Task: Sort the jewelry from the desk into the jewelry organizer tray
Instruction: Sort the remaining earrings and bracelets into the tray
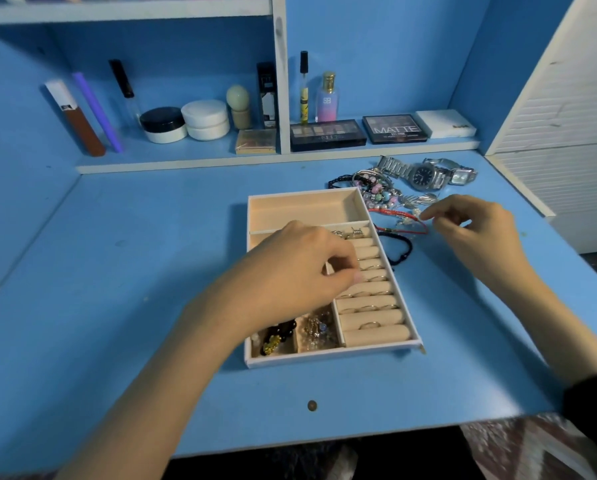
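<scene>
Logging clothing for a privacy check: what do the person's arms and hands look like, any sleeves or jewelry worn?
The left hand and right hand are ungloved, with no rings or watch visible. The left forearm shows no sleeve. The right forearm is bare up to a dark sleeve at the frame's edge.

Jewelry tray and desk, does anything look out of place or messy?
Nothing looks broken. By the far right corner of the tray, beaded bracelets and two watches lie in a tangled heap on the desk, and a black cord bracelet lies loose beside the tray's right wall.
</scene>
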A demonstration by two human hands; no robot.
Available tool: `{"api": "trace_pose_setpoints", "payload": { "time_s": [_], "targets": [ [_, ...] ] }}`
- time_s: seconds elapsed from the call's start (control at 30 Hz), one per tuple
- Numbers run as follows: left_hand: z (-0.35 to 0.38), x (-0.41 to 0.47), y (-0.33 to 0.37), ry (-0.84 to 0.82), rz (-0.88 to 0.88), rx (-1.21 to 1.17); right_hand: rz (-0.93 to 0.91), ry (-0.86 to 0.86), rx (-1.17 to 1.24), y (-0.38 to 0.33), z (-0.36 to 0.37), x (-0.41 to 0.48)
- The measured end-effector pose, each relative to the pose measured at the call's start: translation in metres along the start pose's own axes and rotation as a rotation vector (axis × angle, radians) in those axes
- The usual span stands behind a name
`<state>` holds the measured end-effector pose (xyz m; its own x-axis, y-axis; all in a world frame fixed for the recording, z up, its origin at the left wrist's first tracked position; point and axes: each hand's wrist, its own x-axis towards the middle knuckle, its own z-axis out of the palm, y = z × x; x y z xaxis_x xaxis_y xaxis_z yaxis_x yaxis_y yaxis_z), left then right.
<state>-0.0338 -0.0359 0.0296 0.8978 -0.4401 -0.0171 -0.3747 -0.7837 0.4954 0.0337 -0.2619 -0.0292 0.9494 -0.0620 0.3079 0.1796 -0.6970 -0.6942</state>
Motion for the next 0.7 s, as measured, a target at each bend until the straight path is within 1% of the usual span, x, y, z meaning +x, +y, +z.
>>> {"api": "trace_pose_setpoints", "payload": {
  "time_s": [0.1,0.3,0.47,0.7],
  "targets": [
    [0.004,0.020,0.005,0.068,0.023,-0.067,-0.025,0.030,-0.098,0.014,-0.001,0.017],
    [0.020,0.069,0.004,0.190,0.014,-0.053,-0.165,-0.136,-0.229,0.024,0.003,0.038],
    [0.027,0.096,0.003,0.206,-0.012,-0.008,-0.190,-0.153,-0.246,0.030,0.005,0.042],
    [0.038,0.119,0.004,0.170,-0.045,0.067,-0.230,-0.108,-0.258,0.035,0.008,0.039]
  ]
}}
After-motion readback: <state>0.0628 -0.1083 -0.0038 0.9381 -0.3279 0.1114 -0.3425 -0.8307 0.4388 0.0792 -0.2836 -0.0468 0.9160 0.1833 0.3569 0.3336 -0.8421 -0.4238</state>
